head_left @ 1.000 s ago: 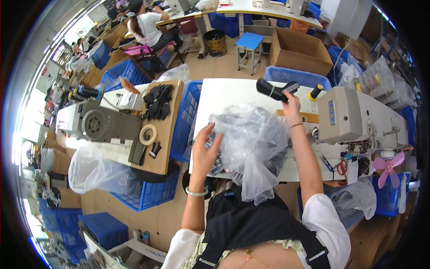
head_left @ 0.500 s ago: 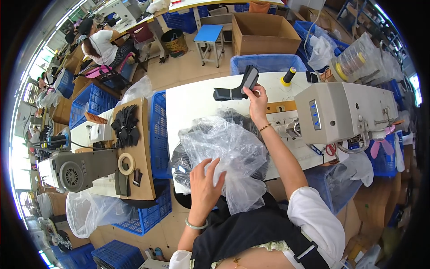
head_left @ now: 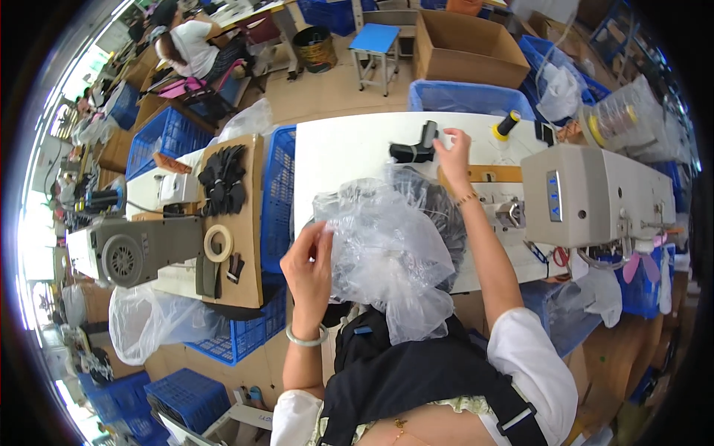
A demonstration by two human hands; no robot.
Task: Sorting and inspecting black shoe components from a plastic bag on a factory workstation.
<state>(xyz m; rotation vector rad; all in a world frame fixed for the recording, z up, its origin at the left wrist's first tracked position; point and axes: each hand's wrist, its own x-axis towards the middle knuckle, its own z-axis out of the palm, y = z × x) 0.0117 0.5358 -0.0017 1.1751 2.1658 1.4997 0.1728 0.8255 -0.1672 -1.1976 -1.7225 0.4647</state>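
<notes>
Behind the white worktable (head_left: 335, 141), across a tan floor (head_left: 320, 93), a blue-topped stool (head_left: 375, 39), an open cardboard box (head_left: 468, 48) and, off to the left, a person (head_left: 190, 48) in a white top, seated with back partly turned. Close against the worktable's far edge, a blue crate (head_left: 472, 98). Along the left side, a grey machine (head_left: 137, 253) beside a brown board (head_left: 249, 215) bearing black fabric pieces (head_left: 223, 178) and a roll of tape (head_left: 218, 244).

Near the body, on the worktable, a large clear plastic bag (head_left: 387, 245), crumpled and bunched at its near end, with dark contents (head_left: 450, 223) showing through the film. Just beyond it, a black bundle (head_left: 413, 152), L-shaped; seems to lie on the tabletop, one arm pointing left, the other toward the far edge.

Right hand (head_left: 455, 152) just beside the bundle's right side: fingers bent, thumb and forefinger a little apart. Cannot tell contact from a narrow gap there. Bead bracelet (head_left: 466, 198) round the wrist.

Left hand (head_left: 307, 260) at the bag's left side, fingers curled, thumb and fingertips near each other. Cannot tell a pinch on the film from fingers merely close to it. Pale bangle (head_left: 307, 338) round this wrist.

Farther right, a thread cone (head_left: 508, 125), black over yellow, and a pale sewing machine (head_left: 584, 197), with red-handled scissors (head_left: 560, 256) near its front.
</notes>
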